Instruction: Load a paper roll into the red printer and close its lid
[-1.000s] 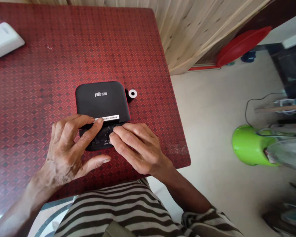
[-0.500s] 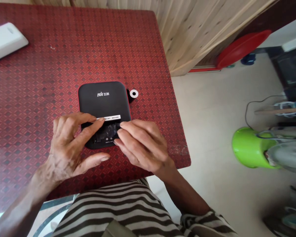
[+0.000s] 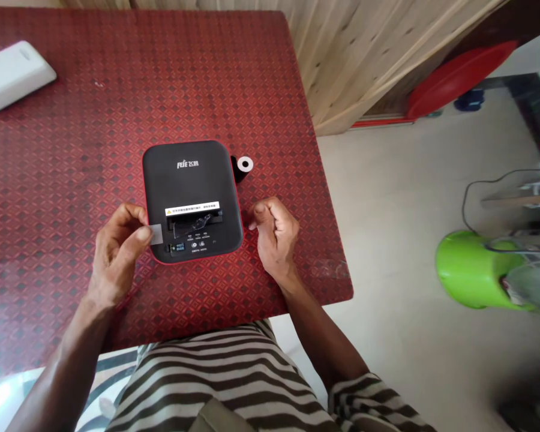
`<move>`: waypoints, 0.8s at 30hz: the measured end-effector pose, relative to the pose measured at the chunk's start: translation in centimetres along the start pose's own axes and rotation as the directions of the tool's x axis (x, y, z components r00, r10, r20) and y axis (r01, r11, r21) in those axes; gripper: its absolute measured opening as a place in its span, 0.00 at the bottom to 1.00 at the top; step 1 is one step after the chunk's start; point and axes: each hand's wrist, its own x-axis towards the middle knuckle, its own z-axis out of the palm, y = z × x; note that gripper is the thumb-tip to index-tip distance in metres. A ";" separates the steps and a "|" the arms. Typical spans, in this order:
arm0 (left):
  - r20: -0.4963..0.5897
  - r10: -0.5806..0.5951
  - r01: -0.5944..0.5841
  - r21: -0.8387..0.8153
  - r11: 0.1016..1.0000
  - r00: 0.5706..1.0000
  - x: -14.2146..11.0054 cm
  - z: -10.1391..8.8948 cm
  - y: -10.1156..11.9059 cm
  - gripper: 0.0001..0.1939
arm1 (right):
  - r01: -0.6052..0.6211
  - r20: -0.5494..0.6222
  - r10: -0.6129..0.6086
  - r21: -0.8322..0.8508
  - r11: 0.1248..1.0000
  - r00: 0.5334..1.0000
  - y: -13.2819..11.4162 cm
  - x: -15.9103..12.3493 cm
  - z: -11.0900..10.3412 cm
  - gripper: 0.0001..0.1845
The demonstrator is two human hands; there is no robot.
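A black receipt printer [image 3: 189, 189] with a red edge lies on the table, white lettering on its top. Below a white warning label [image 3: 191, 209] is its dark paper slot, where a shiny crumpled strip of clear film [image 3: 192, 225] shows. My left hand [image 3: 119, 249] is closed at the printer's left edge, pinching a small pale, see-through piece of tape [image 3: 156, 234] between thumb and finger. Just off the right edge, my right hand [image 3: 276, 234] is curled closed, with nothing visible in it. Beside the printer's upper right side sits a small paper roll [image 3: 245, 164], its white end facing up.
On the red patterned table [image 3: 94, 138], a white box-shaped device [image 3: 15, 75] lies at the far left. A wooden panel [image 3: 337, 66] borders the table's back right. On the floor to the right are a green bucket [image 3: 472, 270] and a red basin [image 3: 459, 81].
Both hands have drawn apart from the printer's slot area, left hand leftward and right hand rightward. The small pale piece now shows in my left fingers, and the panel is uncovered.
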 end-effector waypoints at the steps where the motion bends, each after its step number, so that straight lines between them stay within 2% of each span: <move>1: 0.029 0.013 -0.012 -0.038 0.999 1.000 -0.1 0.0 0.1 0.18 | 0.006 0.016 -0.006 -0.004 1.000 1.000 -0.1 0.0 0.1 0.19; 3: 0.067 0.033 -0.026 -0.103 0.994 0.997 -0.2 0.0 0.4 0.13 | 0.016 0.044 -0.015 -0.008 1.000 0.999 -0.2 0.0 0.4 0.19; 6: 0.073 0.023 -0.014 -0.113 0.994 0.997 -0.1 0.0 0.6 0.10 | 0.024 0.070 -0.023 -0.013 1.000 0.997 -0.3 0.0 0.6 0.20; 15: 0.048 -0.069 0.073 -0.081 0.994 0.996 0.0 0.0 0.8 0.09 | -0.011 0.086 0.014 -0.033 0.999 0.996 0.0 0.5 0.8 0.21; 24: -0.002 -0.134 0.132 -0.129 0.983 0.991 -0.1 1.1 2.0 0.10 | -0.029 0.098 0.032 -0.038 0.999 0.995 -0.1 0.6 0.8 0.22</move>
